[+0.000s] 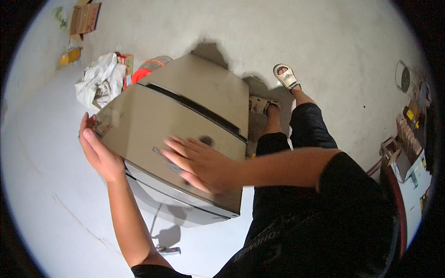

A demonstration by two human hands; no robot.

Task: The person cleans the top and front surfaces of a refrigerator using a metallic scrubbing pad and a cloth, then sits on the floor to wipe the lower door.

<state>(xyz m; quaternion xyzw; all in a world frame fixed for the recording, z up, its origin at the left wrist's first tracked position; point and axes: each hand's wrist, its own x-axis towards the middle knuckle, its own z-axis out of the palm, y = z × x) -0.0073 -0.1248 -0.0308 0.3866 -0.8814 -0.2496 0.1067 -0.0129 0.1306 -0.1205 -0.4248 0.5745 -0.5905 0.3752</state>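
A beige-gold two-door refrigerator point(139, 111) fills the middle of the view, with a dark handle groove point(199, 109) between its doors. My right hand point(199, 162) lies over the larger door, fingers spread and slightly smeared by motion. A small dark patch shows by its fingertips; I cannot tell what it is. My left hand point(99, 153) rests along the door's left edge, fingers stretched out and thumb apart, with nothing seen in it. A round dark spot point(206, 139) sits on the door just above my right hand.
A white sack point(103, 79) and a red-orange item point(143, 73) lie beyond the refrigerator. A cardboard box point(84, 19) stands at the upper left. Below hangs a cord with a power strip point(169, 250) by the white wall. Boxes and clutter point(408, 143) line the right.
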